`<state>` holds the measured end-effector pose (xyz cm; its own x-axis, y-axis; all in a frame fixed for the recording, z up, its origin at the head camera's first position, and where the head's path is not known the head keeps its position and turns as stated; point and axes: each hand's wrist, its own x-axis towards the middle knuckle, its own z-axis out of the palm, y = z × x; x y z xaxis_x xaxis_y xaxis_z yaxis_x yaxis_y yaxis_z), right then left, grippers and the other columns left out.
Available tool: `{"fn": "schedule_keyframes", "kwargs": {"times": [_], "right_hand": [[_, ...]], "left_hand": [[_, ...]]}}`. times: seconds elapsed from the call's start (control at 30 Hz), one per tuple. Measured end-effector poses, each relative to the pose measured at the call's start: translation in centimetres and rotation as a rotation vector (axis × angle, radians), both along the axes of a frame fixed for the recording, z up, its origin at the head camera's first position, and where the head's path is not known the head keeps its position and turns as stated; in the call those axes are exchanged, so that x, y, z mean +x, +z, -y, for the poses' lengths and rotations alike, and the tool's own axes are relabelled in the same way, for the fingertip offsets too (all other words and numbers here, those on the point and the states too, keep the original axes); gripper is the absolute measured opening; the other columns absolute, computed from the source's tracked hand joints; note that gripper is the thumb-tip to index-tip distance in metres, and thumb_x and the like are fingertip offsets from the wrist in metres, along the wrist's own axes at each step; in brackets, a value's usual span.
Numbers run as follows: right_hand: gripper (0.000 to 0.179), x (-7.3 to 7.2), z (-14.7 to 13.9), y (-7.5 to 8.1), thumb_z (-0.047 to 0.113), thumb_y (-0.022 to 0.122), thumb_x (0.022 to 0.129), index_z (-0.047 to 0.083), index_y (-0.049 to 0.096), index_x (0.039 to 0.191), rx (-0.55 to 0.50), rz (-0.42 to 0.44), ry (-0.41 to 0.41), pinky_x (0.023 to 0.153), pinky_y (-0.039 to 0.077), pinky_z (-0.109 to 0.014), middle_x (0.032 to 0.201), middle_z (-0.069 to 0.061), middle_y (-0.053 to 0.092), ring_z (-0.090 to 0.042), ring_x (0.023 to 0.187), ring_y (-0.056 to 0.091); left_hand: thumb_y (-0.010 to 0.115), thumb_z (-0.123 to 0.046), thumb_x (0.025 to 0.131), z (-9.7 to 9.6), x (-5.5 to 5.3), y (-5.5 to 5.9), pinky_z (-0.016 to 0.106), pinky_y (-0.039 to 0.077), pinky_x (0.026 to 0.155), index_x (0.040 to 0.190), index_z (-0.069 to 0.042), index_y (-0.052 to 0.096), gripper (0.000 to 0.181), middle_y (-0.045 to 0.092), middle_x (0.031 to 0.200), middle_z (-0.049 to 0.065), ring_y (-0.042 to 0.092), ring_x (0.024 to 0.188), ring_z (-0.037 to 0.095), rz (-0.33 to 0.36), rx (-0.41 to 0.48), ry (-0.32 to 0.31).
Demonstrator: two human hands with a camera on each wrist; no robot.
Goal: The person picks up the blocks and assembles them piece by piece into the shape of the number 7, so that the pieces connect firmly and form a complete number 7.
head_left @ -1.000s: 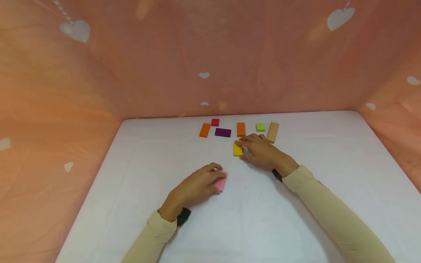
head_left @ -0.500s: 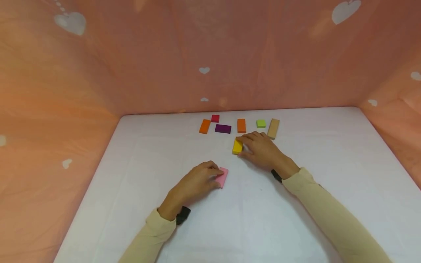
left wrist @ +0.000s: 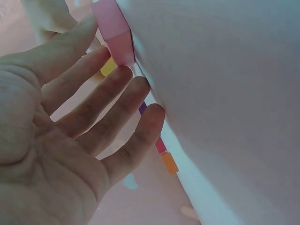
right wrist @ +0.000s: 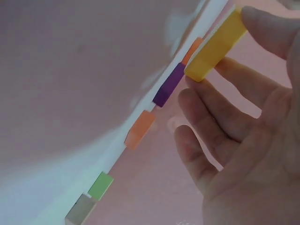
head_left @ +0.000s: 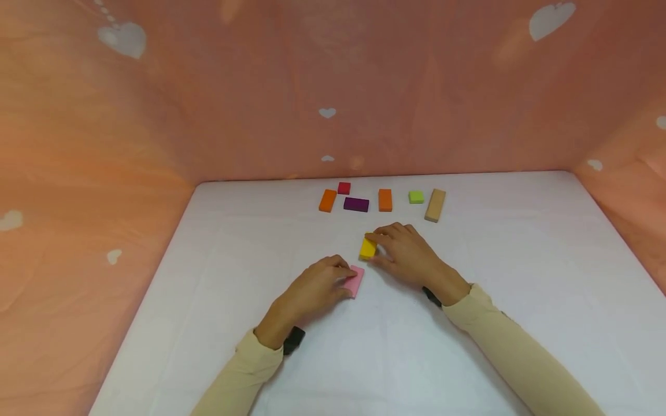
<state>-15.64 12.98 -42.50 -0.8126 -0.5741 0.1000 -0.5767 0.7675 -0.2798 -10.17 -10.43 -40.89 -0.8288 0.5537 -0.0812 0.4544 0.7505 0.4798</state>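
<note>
My left hand [head_left: 314,290] pinches a pink block [head_left: 355,283] between thumb and fingers at the middle of the white table. In the left wrist view the pink block [left wrist: 115,33] lies between the thumb and index finger, low at the tabletop. A yellow block [head_left: 367,248] is pinched by my right hand [head_left: 408,254], just beyond the pink one. The right wrist view shows the yellow block [right wrist: 216,44] between thumb and fingertips, tilted and raised from the white surface; the other fingers are loosely bent.
Along the back of the table [head_left: 250,242] lie a red block [head_left: 344,188], two orange blocks [head_left: 328,200], a purple block [head_left: 356,204], a light green block [head_left: 416,197] and a tan block [head_left: 435,205]. Pink cloth [head_left: 260,115] with hearts hangs behind and at both sides.
The right hand has lifted the yellow block and brought it toward the person and a little left, closer to the pink block. The left hand with the pink block has hardly moved.
</note>
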Motion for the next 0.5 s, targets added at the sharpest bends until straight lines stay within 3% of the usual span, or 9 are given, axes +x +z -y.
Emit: {"fn": "schedule_keyframes", "kwargs": {"times": [0.27, 0.5], "right_hand": [[0.052, 1.1, 0.6, 0.2, 0.045, 0.066, 0.094, 0.015, 0.061, 0.137, 0.012, 0.018, 0.036, 0.108, 0.041, -0.052, 0.133, -0.009, 0.063, -0.029, 0.125, 0.053], [0.052, 1.1, 0.9, -0.2, 0.047, 0.065, 0.094, 0.016, 0.062, 0.135, 0.040, 0.025, 0.065, 0.109, 0.041, -0.048, 0.133, -0.007, 0.063, -0.027, 0.125, 0.054]], "left_hand": [[0.078, -0.026, 0.086, -0.3, 0.2, -0.1, 0.035, 0.053, 0.099, 0.122, -0.012, 0.072, 0.039, 0.069, 0.117, 0.003, 0.062, 0.110, 0.019, -0.014, -0.028, -0.028], [0.079, -0.030, 0.085, -0.2, 0.2, -0.1, 0.037, 0.054, 0.096, 0.123, -0.014, 0.072, 0.042, 0.069, 0.116, 0.002, 0.063, 0.109, 0.019, -0.030, -0.060, -0.017]]}}
